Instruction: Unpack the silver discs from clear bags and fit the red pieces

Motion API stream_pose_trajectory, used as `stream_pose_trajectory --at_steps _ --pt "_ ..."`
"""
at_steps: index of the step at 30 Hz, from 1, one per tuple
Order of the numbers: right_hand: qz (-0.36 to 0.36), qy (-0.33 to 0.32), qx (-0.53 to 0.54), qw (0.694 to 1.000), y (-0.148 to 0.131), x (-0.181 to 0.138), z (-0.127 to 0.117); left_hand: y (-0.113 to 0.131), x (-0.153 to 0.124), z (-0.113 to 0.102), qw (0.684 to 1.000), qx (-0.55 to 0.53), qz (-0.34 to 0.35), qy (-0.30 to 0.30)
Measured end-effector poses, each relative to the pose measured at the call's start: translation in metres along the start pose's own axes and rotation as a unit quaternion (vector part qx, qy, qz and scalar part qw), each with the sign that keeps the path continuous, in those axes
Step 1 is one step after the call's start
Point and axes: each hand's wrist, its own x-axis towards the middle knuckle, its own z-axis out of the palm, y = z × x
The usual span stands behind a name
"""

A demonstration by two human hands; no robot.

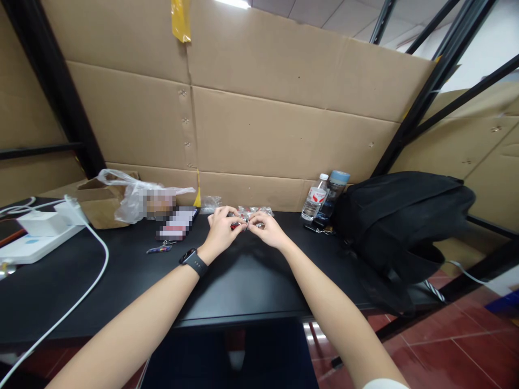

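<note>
My left hand [222, 228], with a dark watch [193, 261] on its wrist, is pinched closed over the black table. Facing it, my right hand [265, 228] is pinched too, its fingertips close to the left ones. Between the two sets of fingertips is something small with a bit of red and grey; its kind is too small and covered to make out. Just behind the hands lies a clear plastic bag [259, 210] with small reddish items. Another clear plastic bag [211, 204] rests to the left of it, against the cardboard.
Left are a power strip [40, 243] with a white cable [106, 254], a cardboard box [101, 205], a plastic bag [130, 202] and a phone [178, 224]. Right stand a water bottle [315, 199], a blue-lidded bottle [335, 192] and a black backpack [397, 221]. A cardboard wall [259, 124] closes the back.
</note>
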Motion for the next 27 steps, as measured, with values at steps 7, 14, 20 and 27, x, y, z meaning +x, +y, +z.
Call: stream_pose_trajectory --at_steps 7,14,20,27 --pt "0.006 -0.022 -0.025 0.999 0.001 0.0 -0.002 0.002 0.0 0.001 1.0 -0.003 0.019 -0.018" --pt "-0.008 -0.029 -0.046 0.998 -0.003 0.0 -0.005 0.004 0.001 -0.006 0.996 -0.065 0.018 -0.064" --pt "-0.004 -0.044 -0.063 0.997 -0.002 0.0 -0.008 -0.007 0.003 -0.004 0.989 -0.031 0.034 -0.137" --pt "-0.009 -0.075 -0.099 0.992 0.007 -0.001 -0.017 -0.015 0.002 0.0 0.973 -0.012 0.067 -0.219"
